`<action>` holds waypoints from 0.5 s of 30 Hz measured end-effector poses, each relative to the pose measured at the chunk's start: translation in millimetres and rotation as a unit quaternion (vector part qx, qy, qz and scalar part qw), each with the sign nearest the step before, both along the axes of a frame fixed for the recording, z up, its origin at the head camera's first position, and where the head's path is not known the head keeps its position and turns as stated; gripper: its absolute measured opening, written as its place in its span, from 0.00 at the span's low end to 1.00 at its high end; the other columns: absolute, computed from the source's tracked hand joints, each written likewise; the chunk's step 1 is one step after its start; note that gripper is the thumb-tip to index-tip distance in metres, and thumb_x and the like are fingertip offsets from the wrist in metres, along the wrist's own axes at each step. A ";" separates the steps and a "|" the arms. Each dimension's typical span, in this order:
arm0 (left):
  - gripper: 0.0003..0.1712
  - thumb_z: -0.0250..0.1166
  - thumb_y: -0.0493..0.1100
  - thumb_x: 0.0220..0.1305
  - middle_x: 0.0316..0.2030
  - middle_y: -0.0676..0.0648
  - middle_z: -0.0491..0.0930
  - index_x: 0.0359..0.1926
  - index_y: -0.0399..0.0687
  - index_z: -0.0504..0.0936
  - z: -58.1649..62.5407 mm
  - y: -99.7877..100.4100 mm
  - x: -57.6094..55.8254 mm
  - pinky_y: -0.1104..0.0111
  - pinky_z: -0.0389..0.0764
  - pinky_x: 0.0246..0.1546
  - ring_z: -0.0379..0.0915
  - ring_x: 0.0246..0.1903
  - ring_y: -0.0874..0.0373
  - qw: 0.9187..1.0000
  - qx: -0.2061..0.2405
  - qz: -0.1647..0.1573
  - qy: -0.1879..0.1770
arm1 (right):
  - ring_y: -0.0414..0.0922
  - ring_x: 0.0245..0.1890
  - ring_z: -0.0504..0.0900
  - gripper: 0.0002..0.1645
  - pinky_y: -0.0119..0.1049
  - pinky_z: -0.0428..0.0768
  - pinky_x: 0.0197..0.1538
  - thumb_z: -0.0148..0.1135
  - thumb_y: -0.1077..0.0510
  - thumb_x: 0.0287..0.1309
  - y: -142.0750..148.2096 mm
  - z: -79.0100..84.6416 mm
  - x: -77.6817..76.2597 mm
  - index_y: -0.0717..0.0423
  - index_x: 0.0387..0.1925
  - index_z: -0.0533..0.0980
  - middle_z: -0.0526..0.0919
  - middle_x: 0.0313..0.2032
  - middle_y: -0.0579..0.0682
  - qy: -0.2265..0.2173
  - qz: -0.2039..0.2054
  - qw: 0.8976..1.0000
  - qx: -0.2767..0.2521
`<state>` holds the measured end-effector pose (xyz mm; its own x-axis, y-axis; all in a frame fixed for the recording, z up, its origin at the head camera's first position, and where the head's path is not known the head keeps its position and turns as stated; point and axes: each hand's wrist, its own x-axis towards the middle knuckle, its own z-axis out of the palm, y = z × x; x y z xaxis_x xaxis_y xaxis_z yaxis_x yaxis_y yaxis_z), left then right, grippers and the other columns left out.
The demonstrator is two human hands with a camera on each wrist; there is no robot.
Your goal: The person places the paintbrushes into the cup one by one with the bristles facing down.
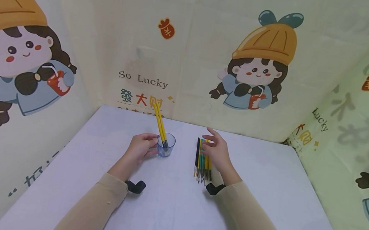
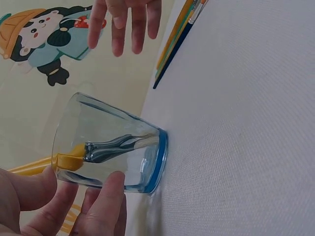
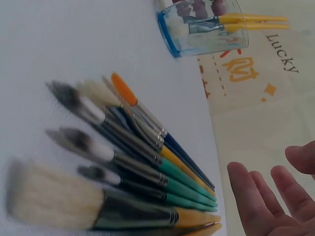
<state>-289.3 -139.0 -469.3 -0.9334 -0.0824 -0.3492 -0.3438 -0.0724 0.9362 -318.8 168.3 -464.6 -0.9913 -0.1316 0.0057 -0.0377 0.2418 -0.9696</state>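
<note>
My left hand (image 1: pixel 139 147) holds a clear drinking glass (image 2: pixel 110 118) with a blue base, thumb and fingers at its near side. The glass stands upright on the table. Two yellow-handled paintbrushes (image 1: pixel 160 122) lean in it, bristles down, handles poking out above the rim. Over to the right, my right hand (image 1: pixel 217 153) hovers above a row of loose paintbrushes (image 1: pixel 201 168), its fingers spread and nothing between them. In the right wrist view these brushes show green handles (image 3: pixel 189 189), a broad pale-bristled flat brush (image 3: pixel 54 196) and an orange-tipped brush (image 3: pixel 124 89). The hand hides part of the row in the head view.
A white-covered table (image 1: pixel 168 209) lies under everything. Behind it and at both sides hangs a cream cloth (image 1: pixel 203 57) printed with cartoon figures and lettering. Black wrist bands (image 1: pixel 135 187) show at both sleeve cuffs.
</note>
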 end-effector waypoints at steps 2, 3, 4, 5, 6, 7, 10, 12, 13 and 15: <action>0.19 0.64 0.39 0.79 0.63 0.40 0.76 0.66 0.46 0.83 0.1 -0.1 -0.1 0.58 0.91 0.57 0.78 0.60 0.48 1.000 -0.002 0.001 -0.002 | 0.63 0.65 0.82 0.45 0.51 0.92 0.56 0.64 0.67 0.73 3.2 -1.4 -0.8 0.33 0.82 0.62 0.76 0.72 0.61 -0.004 -0.002 1.000 0.000; 0.19 0.64 0.39 0.79 0.63 0.40 0.76 0.66 0.46 0.83 0.1 -0.1 -0.2 0.58 0.91 0.57 0.78 0.60 0.48 1.000 -0.003 0.001 -0.003 | 0.63 0.63 0.83 0.46 0.51 0.92 0.55 0.65 0.67 0.72 4.6 -2.1 -0.9 0.33 0.82 0.62 0.76 0.71 0.61 -0.006 -0.004 1.000 0.002; 0.19 0.64 0.39 0.79 0.63 0.40 0.76 0.66 0.47 0.83 0.0 -0.3 -0.4 0.58 0.91 0.58 0.78 0.60 0.47 1.000 -0.004 0.001 -0.003 | 0.64 0.62 0.83 0.46 0.51 0.92 0.55 0.65 0.67 0.72 6.4 -2.7 -1.2 0.34 0.82 0.62 0.77 0.71 0.61 -0.009 -0.007 1.000 0.004; 0.19 0.64 0.39 0.79 0.63 0.40 0.76 0.66 0.47 0.83 -0.1 -0.2 -0.5 0.57 0.91 0.58 0.78 0.61 0.47 1.000 -0.005 0.001 -0.004 | 0.64 0.61 0.83 0.46 0.51 0.93 0.54 0.65 0.66 0.72 7.8 -3.2 -1.1 0.34 0.82 0.63 0.77 0.70 0.61 -0.010 -0.012 1.000 0.008; 0.18 0.64 0.39 0.79 0.63 0.40 0.76 0.66 0.48 0.83 -0.3 -0.1 -0.7 0.57 0.90 0.59 0.78 0.61 0.47 1.000 -0.005 0.001 -0.004 | 0.64 0.60 0.84 0.46 0.50 0.93 0.53 0.66 0.66 0.72 9.0 -3.6 -1.1 0.33 0.82 0.63 0.78 0.69 0.61 -0.012 -0.017 1.000 0.014; 0.18 0.64 0.39 0.79 0.63 0.40 0.76 0.66 0.48 0.83 -0.5 -0.2 -1.0 0.57 0.90 0.60 0.78 0.61 0.47 1.000 -0.006 0.001 -0.005 | 0.63 0.59 0.85 0.46 0.49 0.93 0.52 0.66 0.66 0.71 10.1 -3.6 -0.9 0.33 0.82 0.63 0.79 0.68 0.61 -0.014 -0.021 0.999 0.022; 0.18 0.64 0.40 0.79 0.63 0.40 0.76 0.66 0.48 0.83 -1.0 0.1 -1.6 0.56 0.90 0.61 0.78 0.62 0.47 1.000 -0.005 0.001 -0.005 | 0.61 0.56 0.87 0.46 0.46 0.94 0.48 0.67 0.66 0.70 13.4 -3.8 -0.6 0.33 0.82 0.63 0.81 0.66 0.60 -0.016 -0.032 0.998 0.043; 0.18 0.64 0.39 0.79 0.63 0.40 0.76 0.66 0.49 0.83 -1.1 0.2 -1.8 0.56 0.90 0.60 0.78 0.61 0.47 1.000 -0.004 0.001 -0.005 | 0.61 0.55 0.88 0.46 0.45 0.95 0.46 0.68 0.66 0.70 15.4 -3.8 -0.5 0.34 0.81 0.64 0.81 0.65 0.61 -0.019 -0.036 0.998 0.050; 0.18 0.64 0.39 0.79 0.63 0.40 0.76 0.65 0.49 0.83 -1.1 0.3 -1.8 0.56 0.90 0.60 0.78 0.61 0.47 1.000 -0.005 0.001 -0.006 | 0.60 0.54 0.88 0.46 0.45 0.95 0.45 0.68 0.66 0.70 16.7 -3.9 -0.5 0.35 0.82 0.64 0.81 0.65 0.61 -0.022 -0.038 0.998 0.053; 0.18 0.64 0.39 0.79 0.62 0.40 0.76 0.65 0.48 0.83 -0.8 0.2 -1.6 0.55 0.90 0.60 0.78 0.61 0.47 1.000 -0.004 0.001 -0.006 | 0.60 0.53 0.88 0.46 0.45 0.95 0.44 0.67 0.66 0.69 19.5 -4.0 -0.7 0.36 0.82 0.64 0.80 0.64 0.62 -0.029 -0.039 0.997 0.060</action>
